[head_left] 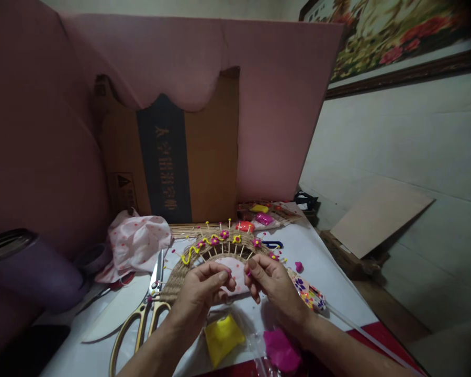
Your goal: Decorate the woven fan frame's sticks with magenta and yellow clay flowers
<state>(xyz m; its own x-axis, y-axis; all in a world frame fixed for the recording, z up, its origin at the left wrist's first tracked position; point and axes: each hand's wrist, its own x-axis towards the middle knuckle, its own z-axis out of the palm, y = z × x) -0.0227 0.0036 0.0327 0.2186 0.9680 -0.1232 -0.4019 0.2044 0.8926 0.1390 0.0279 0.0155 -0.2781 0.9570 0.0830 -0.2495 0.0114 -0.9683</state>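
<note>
My left hand (204,293) and my right hand (270,285) meet over the table, fingers pinched together. Each seems to pinch a tiny bit of pink clay, too small to be sure. Just beyond them lies a woven jute arc (220,247) with upright sticks, trimmed with yellow squiggles and pink clay flowers. A pale pink piece (237,272) lies inside the arc, under my fingers. A yellow clay block (223,337) and a magenta clay lump (280,350) in clear wrap rest near my wrists.
Gold-handled scissors (147,309) lie at left beside a dotted pink cloth (135,241). More clay packets (259,214) sit at the back by a cardboard box (180,162) and pink board (282,104). A patterned tool (308,293) lies at right. A dark cylinder (27,267) stands at far left.
</note>
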